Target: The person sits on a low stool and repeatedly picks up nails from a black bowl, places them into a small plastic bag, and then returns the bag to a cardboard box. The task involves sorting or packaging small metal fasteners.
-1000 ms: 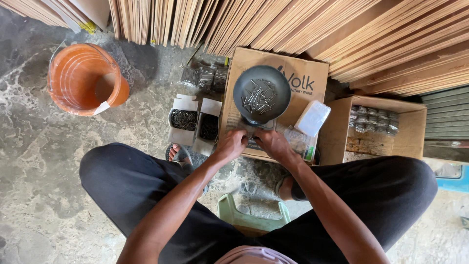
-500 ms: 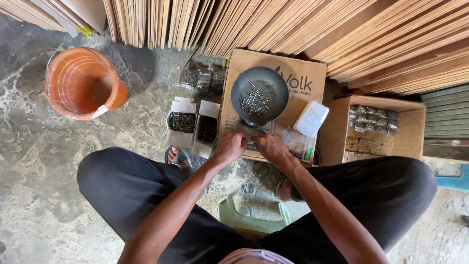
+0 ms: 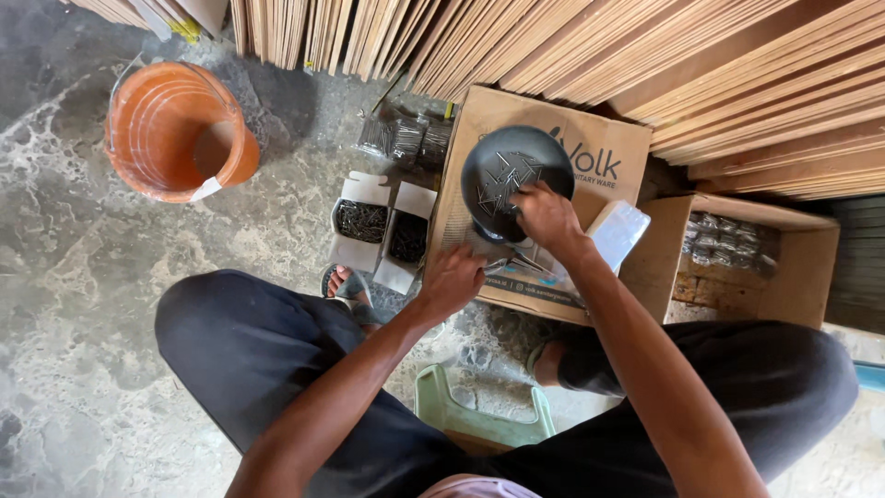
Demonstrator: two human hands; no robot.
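Head view: the right hand (image 3: 548,217) is reaching into the dark pan (image 3: 512,175) at 12 o'clock, its grip closing over loose nails (image 3: 502,177), though I can't tell if any are pinched. The left hand (image 3: 452,279) is resting curled at the cardboard box (image 3: 479,120) edge at 6 o'clock; can't tell what it's gripping. Plenty of nails are sitting in the pan, bagged packs (image 3: 724,242) are lying at 3 o'clock.

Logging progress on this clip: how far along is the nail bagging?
Done: filled bags sit in the open carton. In hand: right hand reaches into the pan of nails; left hand rests at the box edge. Left: two small boxes of nails.
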